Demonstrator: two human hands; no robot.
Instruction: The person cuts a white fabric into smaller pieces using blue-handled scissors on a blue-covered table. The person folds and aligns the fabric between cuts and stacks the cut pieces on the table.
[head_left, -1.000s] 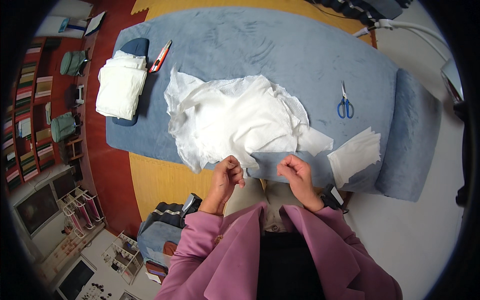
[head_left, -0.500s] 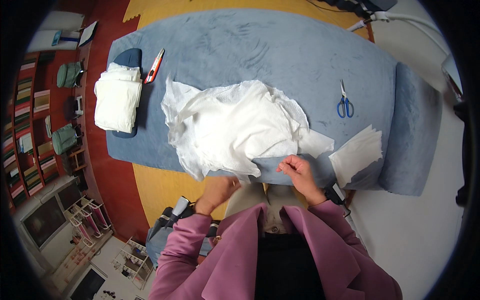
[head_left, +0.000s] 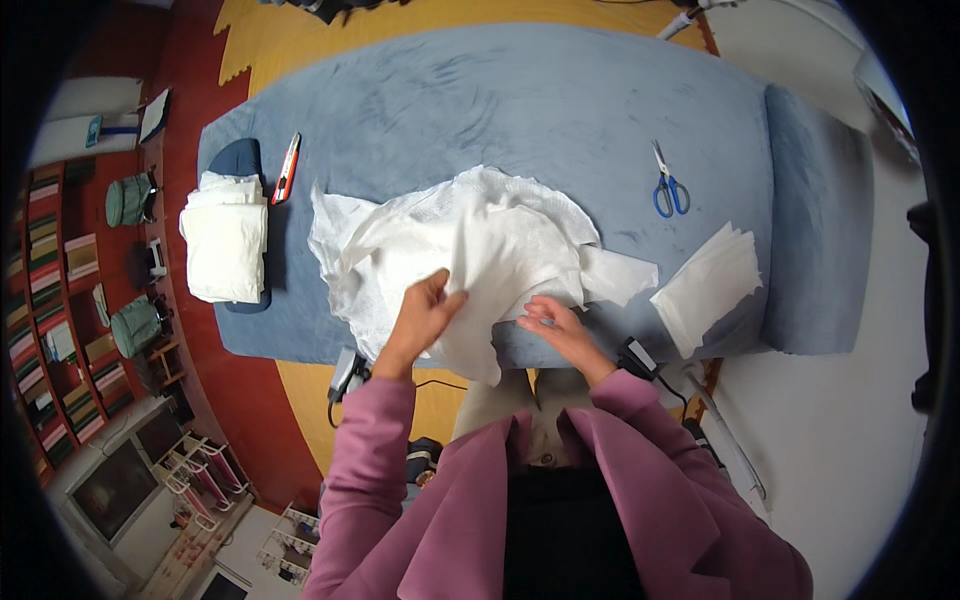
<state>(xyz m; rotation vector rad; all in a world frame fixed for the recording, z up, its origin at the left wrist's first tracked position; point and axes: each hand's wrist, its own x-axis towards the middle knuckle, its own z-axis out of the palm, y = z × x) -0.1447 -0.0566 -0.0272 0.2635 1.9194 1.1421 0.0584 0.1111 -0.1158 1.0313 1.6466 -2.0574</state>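
A heap of thin, crinkled white cloth (head_left: pixel 400 235) lies spread over the front middle of the blue-grey covered bed. My left hand (head_left: pixel 425 315) is at its near part, thumb and fingers closed on a fold of the cloth, which hangs toward the bed's near edge. Just right of that hanging fold, my right hand (head_left: pixel 562 332) has its fingers apart and nothing in them. A smaller flat white piece (head_left: pixel 620 275) sticks out from the heap's right side.
On the bed's left, a folded white stack (head_left: pixel 225 245) rests on a dark blue pad (head_left: pixel 240 157), beside a red utility knife (head_left: pixel 286 170). Blue-handled scissors (head_left: pixel 670 192) and several white sheets (head_left: pixel 708 290) lie to the right. A padded bolster (head_left: pixel 815 220) forms the right end.
Both hands have moved forward from the bed's near edge. My left hand has taken hold of a fold of the cloth. My right hand's fingers have spread. The whole view has shifted slightly.
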